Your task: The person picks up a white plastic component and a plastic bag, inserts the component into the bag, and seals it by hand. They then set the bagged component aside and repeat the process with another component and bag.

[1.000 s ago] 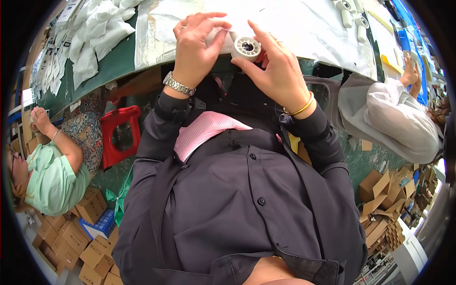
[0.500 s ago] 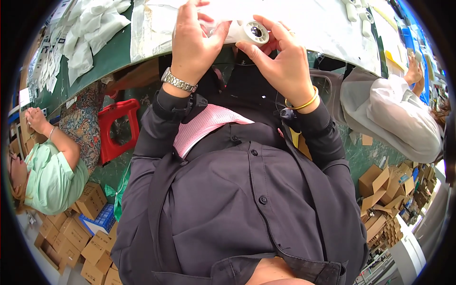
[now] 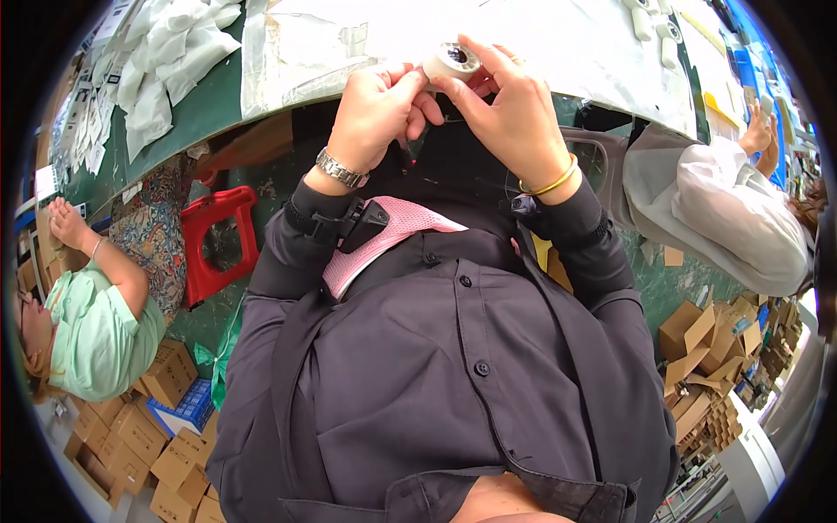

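Observation:
A small white cylindrical device (image 3: 443, 68) with a slotted ring around a dark centre is held up at the near edge of the worktable, its ringed end tilted toward me. My right hand (image 3: 516, 103) grips it from the right, thumb below and fingers over the far side. My left hand (image 3: 377, 115) is closed at its left side, with thumb and forefinger pinched against the edge and the other fingers curled below. The far part of the device is hidden by its own body and my fingers.
The worktable has a white sheet (image 3: 296, 52) on it. White bags (image 3: 170, 52) are heaped at left, and similar white devices (image 3: 668, 35) lie at far right. A red stool (image 3: 196, 253), cardboard boxes (image 3: 131, 440) and two co-workers flank me.
My left hand has come down and nearer, from reaching along the device to pinching at its left edge. The device has shifted slightly left, and its ringed end now faces further upward.

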Demonstrator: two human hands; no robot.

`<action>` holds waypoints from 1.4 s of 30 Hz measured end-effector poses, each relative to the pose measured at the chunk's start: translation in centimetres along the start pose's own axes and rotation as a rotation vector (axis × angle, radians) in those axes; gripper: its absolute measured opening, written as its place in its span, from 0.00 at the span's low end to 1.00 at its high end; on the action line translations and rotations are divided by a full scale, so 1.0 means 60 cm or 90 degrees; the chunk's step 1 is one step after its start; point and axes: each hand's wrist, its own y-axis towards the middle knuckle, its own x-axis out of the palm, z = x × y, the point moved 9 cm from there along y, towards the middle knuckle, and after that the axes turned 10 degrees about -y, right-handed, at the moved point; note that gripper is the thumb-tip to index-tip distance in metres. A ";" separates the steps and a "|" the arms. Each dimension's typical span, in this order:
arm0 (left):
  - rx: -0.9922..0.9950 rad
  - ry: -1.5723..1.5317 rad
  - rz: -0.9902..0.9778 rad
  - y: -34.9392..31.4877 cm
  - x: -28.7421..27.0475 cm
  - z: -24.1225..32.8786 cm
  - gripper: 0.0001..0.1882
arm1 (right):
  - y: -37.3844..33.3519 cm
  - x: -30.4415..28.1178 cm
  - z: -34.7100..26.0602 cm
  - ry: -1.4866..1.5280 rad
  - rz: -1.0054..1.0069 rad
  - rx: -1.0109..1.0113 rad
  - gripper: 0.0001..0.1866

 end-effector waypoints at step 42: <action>-0.055 0.017 0.024 -0.028 -0.056 -0.014 0.31 | -0.104 -0.006 0.154 0.488 -0.036 0.240 0.12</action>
